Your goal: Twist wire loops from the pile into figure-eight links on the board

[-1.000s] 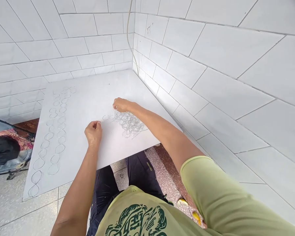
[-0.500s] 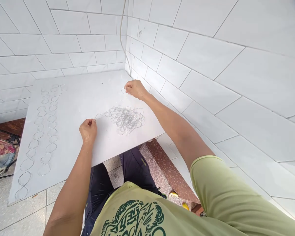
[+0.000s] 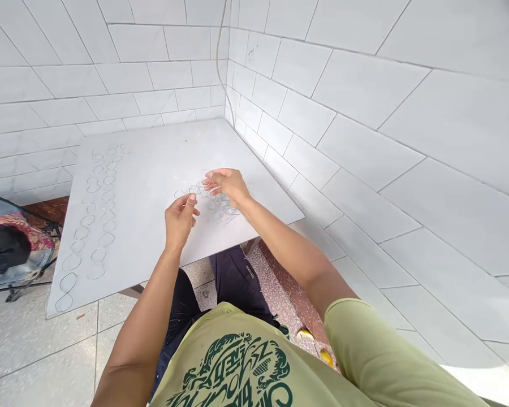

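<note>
A tangled heap of thin wire rings (image 3: 224, 210) lies on the white board (image 3: 148, 164), partly hidden behind my hands. My left hand (image 3: 180, 219) hovers at the left side of the heap, fingers loosely curled and apart, with no wire visible in it. Over the heap's upper part is my right hand (image 3: 229, 185), its fingers stretched and spread. Fine wire shows around its fingertips, but I cannot make out any grip on it. To the left, wavy wire pieces (image 3: 81, 233) form two chain-like columns of loops running along the board.
White tiled walls (image 3: 356, 113) meet behind the board, with a pale cable (image 3: 219, 62) hanging in the corner. A folding chair with cloth (image 3: 8, 249) stands at the left. Yellow items (image 3: 326, 357) lie on the floor by my legs.
My right hand has come down and nearer from the board's far right to the heap. My left hand has moved right and loosened its pinch. The view has shifted left.
</note>
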`<state>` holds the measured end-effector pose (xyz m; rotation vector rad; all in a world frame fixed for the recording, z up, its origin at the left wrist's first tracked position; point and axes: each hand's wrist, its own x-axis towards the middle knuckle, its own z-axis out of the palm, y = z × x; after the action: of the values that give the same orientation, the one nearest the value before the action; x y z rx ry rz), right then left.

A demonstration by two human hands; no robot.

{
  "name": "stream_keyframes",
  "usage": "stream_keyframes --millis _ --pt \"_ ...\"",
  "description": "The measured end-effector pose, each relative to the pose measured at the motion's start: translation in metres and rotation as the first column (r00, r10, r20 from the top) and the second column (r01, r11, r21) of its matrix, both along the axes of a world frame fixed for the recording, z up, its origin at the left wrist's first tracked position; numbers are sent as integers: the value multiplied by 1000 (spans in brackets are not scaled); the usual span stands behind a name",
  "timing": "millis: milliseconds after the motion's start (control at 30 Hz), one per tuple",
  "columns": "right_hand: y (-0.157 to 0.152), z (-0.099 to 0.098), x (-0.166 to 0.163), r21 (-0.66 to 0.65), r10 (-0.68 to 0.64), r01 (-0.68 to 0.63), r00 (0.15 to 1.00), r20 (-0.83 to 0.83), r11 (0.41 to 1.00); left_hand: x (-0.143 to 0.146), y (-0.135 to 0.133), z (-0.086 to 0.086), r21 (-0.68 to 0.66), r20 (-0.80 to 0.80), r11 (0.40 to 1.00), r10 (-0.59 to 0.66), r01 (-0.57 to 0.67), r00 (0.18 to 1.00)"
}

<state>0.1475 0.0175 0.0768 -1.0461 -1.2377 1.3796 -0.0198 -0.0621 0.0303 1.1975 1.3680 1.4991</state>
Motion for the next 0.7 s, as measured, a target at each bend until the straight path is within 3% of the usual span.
stream_keyframes --millis 133,267,467,600,700 --pt "-39 -33 -36 -41 22 -29 989 -143 999 7 -15 -5 9 109 997 70 -71 992" --pt "-62 -55 -47 -59 57 -60 997 -49 996 -5 -33 -21 -2 114 991 133 -134 984" --pt "-72 -67 -21 103 273 -289 951 145 952 -21 -56 -22 -112 9 994 -13 14 1000" --pt "-77 -73 -10 210 281 -314 944 171 926 -22 -63 -18 -151 40 980 -128 132 991" --pt "-78 -79 -7 254 230 -282 949 215 925 -20 -65 -21 -154 54 977 -139 146 989"
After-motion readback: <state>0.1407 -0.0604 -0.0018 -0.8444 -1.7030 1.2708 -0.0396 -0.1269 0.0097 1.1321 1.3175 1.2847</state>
